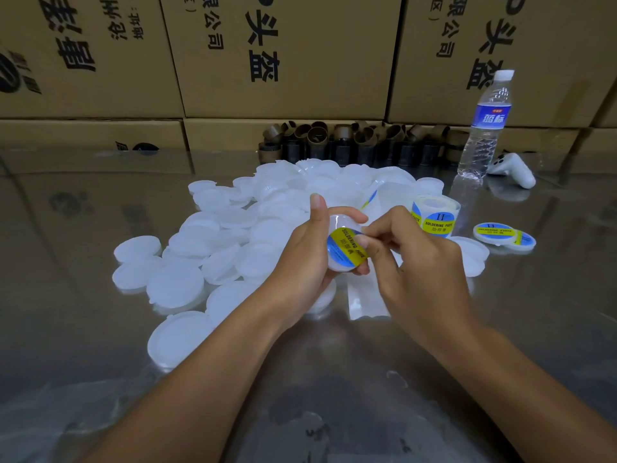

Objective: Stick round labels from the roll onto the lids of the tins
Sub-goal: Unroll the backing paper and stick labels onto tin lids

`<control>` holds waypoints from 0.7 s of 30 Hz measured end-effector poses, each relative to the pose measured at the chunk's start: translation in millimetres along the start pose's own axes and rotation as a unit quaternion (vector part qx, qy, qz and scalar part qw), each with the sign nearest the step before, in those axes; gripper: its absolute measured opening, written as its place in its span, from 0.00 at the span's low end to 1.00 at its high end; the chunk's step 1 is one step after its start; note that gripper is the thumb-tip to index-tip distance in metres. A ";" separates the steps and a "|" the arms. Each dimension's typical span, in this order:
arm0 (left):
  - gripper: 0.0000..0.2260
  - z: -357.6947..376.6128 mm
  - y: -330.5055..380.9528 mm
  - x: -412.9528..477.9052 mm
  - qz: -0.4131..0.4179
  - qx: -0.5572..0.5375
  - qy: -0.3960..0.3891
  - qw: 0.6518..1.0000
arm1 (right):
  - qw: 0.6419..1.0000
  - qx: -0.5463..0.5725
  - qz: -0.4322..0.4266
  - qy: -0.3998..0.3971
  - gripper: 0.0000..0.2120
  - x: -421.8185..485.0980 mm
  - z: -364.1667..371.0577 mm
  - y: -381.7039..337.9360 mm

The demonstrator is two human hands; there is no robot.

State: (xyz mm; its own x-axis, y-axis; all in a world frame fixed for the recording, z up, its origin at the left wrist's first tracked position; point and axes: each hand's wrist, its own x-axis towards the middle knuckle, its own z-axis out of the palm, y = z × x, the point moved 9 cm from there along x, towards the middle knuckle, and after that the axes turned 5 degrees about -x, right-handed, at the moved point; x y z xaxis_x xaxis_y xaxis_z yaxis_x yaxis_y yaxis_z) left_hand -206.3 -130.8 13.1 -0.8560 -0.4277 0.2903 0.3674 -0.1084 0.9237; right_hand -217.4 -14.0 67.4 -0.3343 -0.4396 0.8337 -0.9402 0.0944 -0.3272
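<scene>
Shiny metal table [100, 329], printed cartons [283, 55] stacked along its far edge. Left hand [307, 259] grips 1 white lid [337, 225] above the table at centre, thumb on the top rim, fingers curled under. Blue-and-yellow label [345, 248] lies across the lid's face. Right hand [410, 259] pinches the label's right edge with curled fingertips. Roll [434, 217] stands upright just right of the hands. Clear backing strip [364, 299] lies on the table beneath the hands. Pile of bare lids [207, 248] spreads left and behind. 2 labelled lids [494, 232] lie overlapping right of the roll. Brown cores [350, 142] line the back. Water bottle [484, 128] stands far right, white controller [514, 170] beside it.
</scene>
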 end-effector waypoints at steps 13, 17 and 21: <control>0.28 3.7 0.6 -4.1 0.010 0.064 -0.021 0.998 | 0.994 0.058 0.081 -0.052 0.11 -0.2 7.4 13.3; 0.26 -3.3 -0.4 -3.6 0.002 0.062 0.006 0.998 | 0.979 0.122 0.137 -0.088 0.10 -1.6 14.7 19.8; 0.28 -6.9 2.3 -2.2 0.010 0.121 0.028 0.992 | 0.966 0.133 0.180 -0.128 0.14 -3.6 22.2 27.8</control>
State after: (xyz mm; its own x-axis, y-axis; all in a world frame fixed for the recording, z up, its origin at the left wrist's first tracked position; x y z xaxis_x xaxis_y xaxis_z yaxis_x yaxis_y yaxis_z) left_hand -201.1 -136.3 12.8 -0.8260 -0.4770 0.3004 0.2798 0.1158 0.9531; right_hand -240.9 -29.6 45.4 -0.5769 -0.6313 0.5183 -0.7052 0.0648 -0.7060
